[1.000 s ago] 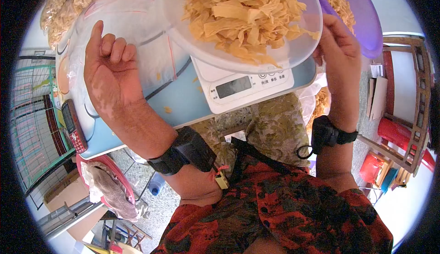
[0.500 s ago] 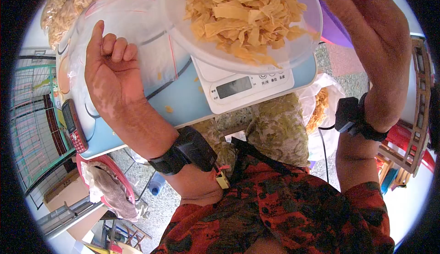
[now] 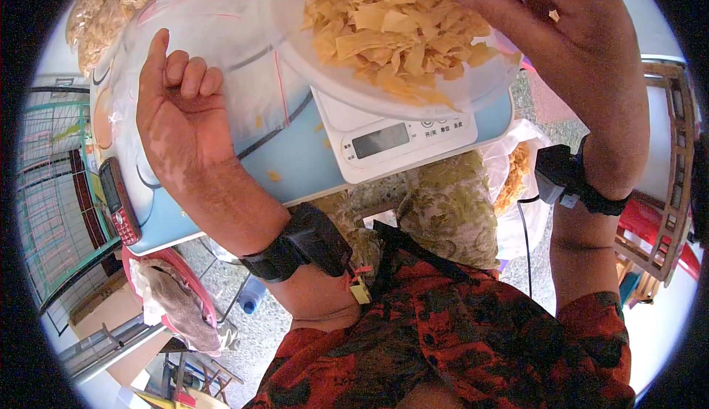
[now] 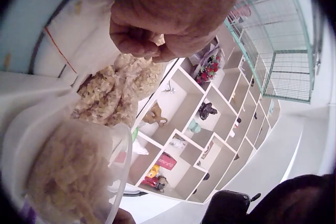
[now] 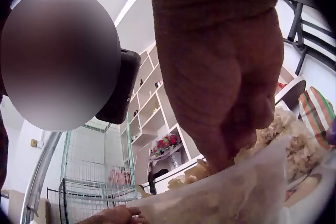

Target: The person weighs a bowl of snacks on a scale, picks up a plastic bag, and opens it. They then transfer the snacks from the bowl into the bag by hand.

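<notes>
My right hand (image 3: pixel 569 25) reaches over a translucent plastic bowl (image 3: pixel 295 62) heaped with thin, dried yellow strips (image 3: pixel 391 40). Its thumb and fingers come together at the strips, fingertips partly hidden. In the right wrist view the bunched fingers point down at strips (image 5: pixel 191 174) along the bowl's rim. The bowl sits on a white digital scale (image 3: pixel 402 147), whose display is dark. Above flat clear zip bags (image 3: pixel 244 84) my left hand (image 3: pixel 185 114) lies palm up, holding nothing. Its index finger stands out and the other fingers curl loosely.
A blue-topped table (image 3: pixel 295 165) bears a red keypad phone (image 3: pixel 120 202) at its left edge. Filled clear bags (image 3: pixel 122 10) lie at the far left. A white bag with more strips (image 3: pixel 515 180) stands below the right edge. A wire cage (image 3: pixel 59 158) is at the left.
My right hand left the bowl's right rim, reached out to the purple basin at the far right, then came back over the strips. My left hand has stayed put.
</notes>
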`<state>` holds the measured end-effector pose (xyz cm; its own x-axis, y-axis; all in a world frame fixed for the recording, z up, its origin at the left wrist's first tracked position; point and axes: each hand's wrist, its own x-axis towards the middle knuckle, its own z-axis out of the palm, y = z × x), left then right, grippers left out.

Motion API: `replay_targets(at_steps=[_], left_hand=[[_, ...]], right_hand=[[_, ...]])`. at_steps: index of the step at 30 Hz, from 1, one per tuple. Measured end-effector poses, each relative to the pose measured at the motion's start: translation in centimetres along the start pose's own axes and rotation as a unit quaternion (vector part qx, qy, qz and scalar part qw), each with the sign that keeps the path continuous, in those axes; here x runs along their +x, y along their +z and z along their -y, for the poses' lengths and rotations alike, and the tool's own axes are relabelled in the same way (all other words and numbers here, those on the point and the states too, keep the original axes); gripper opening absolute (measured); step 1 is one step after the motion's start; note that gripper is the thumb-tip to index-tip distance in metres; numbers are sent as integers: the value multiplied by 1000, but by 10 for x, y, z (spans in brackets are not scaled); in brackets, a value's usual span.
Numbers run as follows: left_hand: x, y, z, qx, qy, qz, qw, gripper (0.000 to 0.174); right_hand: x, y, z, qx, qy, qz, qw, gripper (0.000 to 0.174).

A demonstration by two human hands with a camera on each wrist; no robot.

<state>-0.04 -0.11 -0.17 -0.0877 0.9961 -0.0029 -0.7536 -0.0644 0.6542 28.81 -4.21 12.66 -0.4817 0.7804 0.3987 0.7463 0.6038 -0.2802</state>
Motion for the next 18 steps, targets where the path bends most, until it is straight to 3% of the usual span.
replay_targets(at_steps=[5, 18], left_hand=[[1, -2, -1, 0, -4, 11, 1000, 32], [0, -2, -1, -2, -3, 9, 1000, 32]], right_hand=[[-2, -7, 13, -44, 65, -40, 996, 5], [-28, -19, -10, -46, 42, -198, 978, 7]])
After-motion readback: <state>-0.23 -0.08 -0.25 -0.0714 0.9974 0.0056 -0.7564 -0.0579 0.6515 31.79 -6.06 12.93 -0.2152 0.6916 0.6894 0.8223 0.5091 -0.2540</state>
